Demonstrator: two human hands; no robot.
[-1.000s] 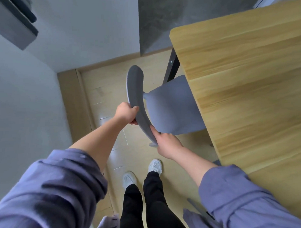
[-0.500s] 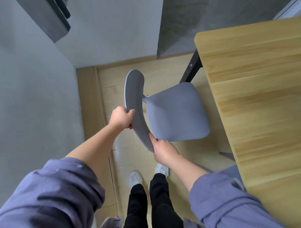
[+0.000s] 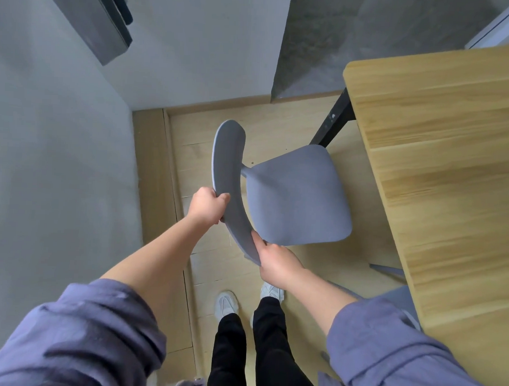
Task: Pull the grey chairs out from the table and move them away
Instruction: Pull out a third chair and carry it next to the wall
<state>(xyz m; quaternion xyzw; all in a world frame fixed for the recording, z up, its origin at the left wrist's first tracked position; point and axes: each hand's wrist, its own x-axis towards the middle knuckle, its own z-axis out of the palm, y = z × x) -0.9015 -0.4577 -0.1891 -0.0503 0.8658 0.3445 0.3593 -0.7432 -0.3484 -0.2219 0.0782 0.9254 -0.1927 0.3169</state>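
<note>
A grey chair (image 3: 296, 194) stands on the floor just left of the wooden table (image 3: 439, 159), its whole seat out from under the tabletop. My left hand (image 3: 207, 204) is closed around the middle of its curved backrest. My right hand (image 3: 277, 263) grips the near end of the same backrest. A second grey chair (image 3: 399, 299) shows partly under the table's near edge, behind my right sleeve.
A grey wall (image 3: 55, 171) runs close along the left, with a wooden skirting strip (image 3: 156, 175) at its foot. A black table leg (image 3: 335, 117) stands beyond the chair. My feet in white shoes (image 3: 227, 304) are on the pale wooden floor behind the chair.
The chair has slid left, out from under the table: its seat was half covered by the tabletop and now shows whole. Both hands have kept their hold on the backrest.
</note>
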